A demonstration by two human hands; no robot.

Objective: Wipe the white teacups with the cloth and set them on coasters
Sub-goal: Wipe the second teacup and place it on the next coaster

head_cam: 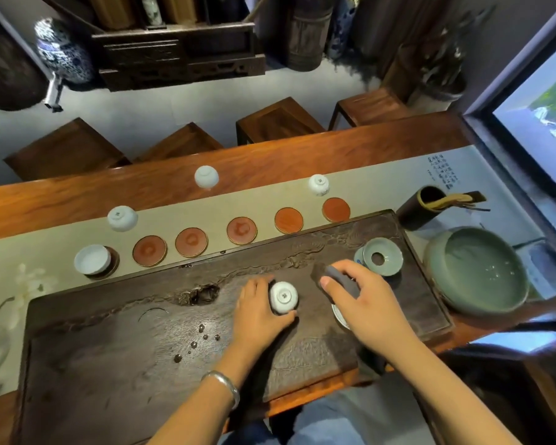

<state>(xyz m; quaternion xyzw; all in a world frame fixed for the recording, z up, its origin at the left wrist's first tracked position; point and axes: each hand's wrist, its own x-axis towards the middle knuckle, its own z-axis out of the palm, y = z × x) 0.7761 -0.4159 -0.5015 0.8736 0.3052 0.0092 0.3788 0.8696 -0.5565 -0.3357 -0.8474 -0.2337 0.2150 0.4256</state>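
My left hand (256,311) grips an upside-down white teacup (283,297) on the dark carved tea tray (116,342). My right hand (366,303) holds a dark grey cloth (341,279) just right of that cup. One white teacup (92,260) stands upright on the leftmost coaster (114,268). Several red-brown coasters, such as one (150,251) and another (336,209), lie bare in a row on the runner. Three more white cups rest upside down behind them: one at the left (122,218), one in the middle (206,177), one at the right (318,184).
A celadon strainer dish (382,256) sits at the tray's right end, and a white saucer (339,314) shows under my right hand. A large green bowl (475,271) and a dark tool holder (422,208) stand to the right. Water drops (203,335) dot the tray. Stools line the far side.
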